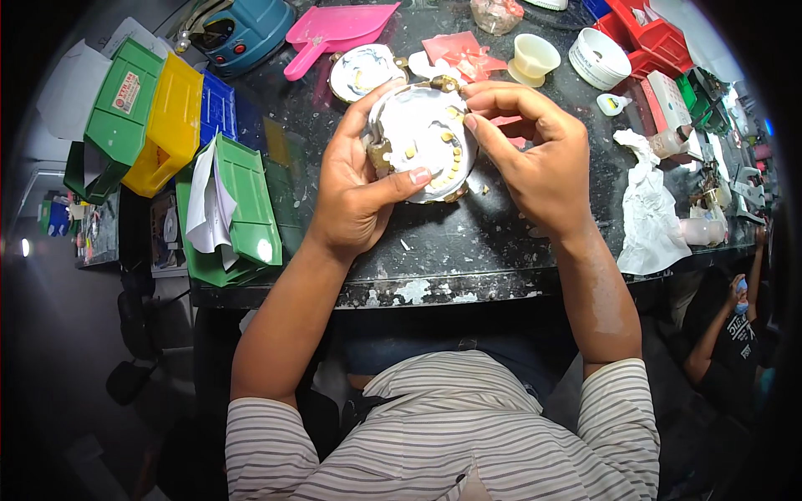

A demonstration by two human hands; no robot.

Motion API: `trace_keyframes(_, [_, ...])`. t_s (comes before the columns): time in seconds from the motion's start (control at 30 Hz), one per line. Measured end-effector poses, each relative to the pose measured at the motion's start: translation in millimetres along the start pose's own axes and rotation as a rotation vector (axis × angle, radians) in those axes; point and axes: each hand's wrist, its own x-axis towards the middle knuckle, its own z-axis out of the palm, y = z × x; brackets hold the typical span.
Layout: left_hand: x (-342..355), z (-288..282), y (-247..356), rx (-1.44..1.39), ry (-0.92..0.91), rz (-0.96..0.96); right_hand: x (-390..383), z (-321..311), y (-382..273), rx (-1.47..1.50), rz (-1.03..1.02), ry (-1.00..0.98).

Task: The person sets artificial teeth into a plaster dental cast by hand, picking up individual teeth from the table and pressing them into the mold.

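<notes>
A round denture flask half (422,138), brass-edged and filled with white plaster, is held above the bench. A curved row of small yellowish teeth (455,163) is set in the plaster. My left hand (359,179) wraps around its left side, thumb on the plaster and fingers behind. My right hand (535,146) is at its upper right edge, thumb and forefinger pinched close to the teeth. What lies between those fingertips, if anything, is too small to make out. A second plaster-filled flask half (364,72) lies just behind on the bench.
Around the back lie a pink dustpan (342,29), pink wax sheets (464,54), a cream rubber bowl (533,60) and a white tub (599,58). Green bins (238,200) stand left; crumpled tissue (652,209) lies right. The bench's front edge (409,292) is chipped.
</notes>
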Motion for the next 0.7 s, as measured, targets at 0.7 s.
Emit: trace_keyframes(0.7, [-1.4,-0.7,0.7,0.072,-0.004,-0.011,1.7,-3.6,-1.3,0.003,0.002,-0.037])
